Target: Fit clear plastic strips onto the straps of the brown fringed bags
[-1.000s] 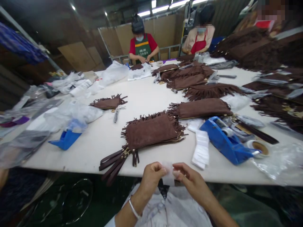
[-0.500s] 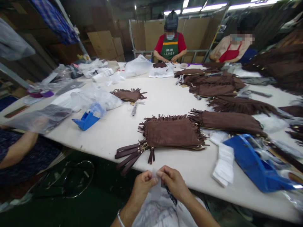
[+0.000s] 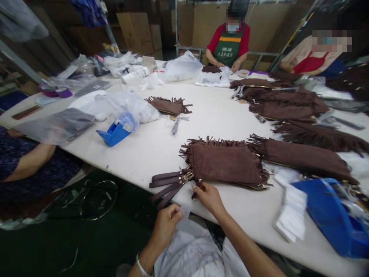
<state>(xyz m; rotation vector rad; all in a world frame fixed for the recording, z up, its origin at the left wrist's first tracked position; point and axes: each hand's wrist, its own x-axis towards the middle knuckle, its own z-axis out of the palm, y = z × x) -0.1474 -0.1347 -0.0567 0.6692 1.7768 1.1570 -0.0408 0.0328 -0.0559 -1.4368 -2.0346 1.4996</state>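
Note:
A brown fringed pouch (image 3: 226, 162) lies near the table's front edge, several dark wrist straps (image 3: 167, 184) fanned out at its left corner. My right hand (image 3: 210, 195) is at the pouch's lower left corner, its fingers closed on the small dark tassel (image 3: 195, 193) there. Below the straps, just off the table edge, my left hand (image 3: 168, 220) pinches a thin translucent white piece (image 3: 185, 212) between thumb and fingers.
Blue tape dispensers stand at left (image 3: 113, 132) and right (image 3: 331, 215). Folded white sheets (image 3: 292, 211) lie right of the pouch. More brown pouches (image 3: 305, 156) line the right side. A person's arm (image 3: 31, 161) is at left; two people sit across the table.
My right hand has left the translucent piece and moved up to the tassel at the pouch. My left hand keeps its hold. The view has shifted, so the table scene sits differently.

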